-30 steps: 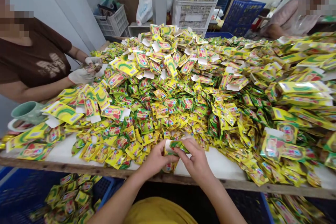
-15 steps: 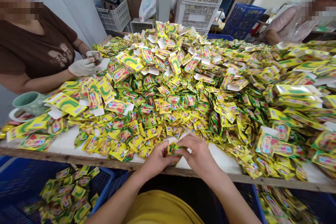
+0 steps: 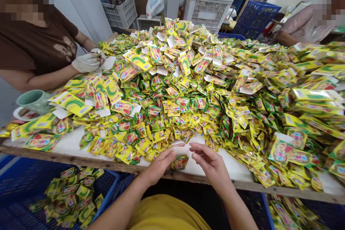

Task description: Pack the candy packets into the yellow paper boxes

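Near the table's front edge, my left hand is open, its fingers stretched toward the pile. Across from it my right hand is also open, with thumb and fingers apart and nothing held. Between them is a small yellow-green packet with a fruit print, just below my left fingertips; whether it rests on the white tabletop or is still dropping I cannot tell. Small shiny sachets in yellow and green are heaped right beyond my hands. Flat yellow cartons with white flaps lie over the heap.
A blue crate with filled packets stands below at left, and more packets sit low at right. A green mug is at the table's left end. A co-worker's gloved hands work at left; another person is at far right.
Both hands have let go of the small packet and moved apart, fingers opening. The packet now shows between them. The view has shifted slightly to the left.
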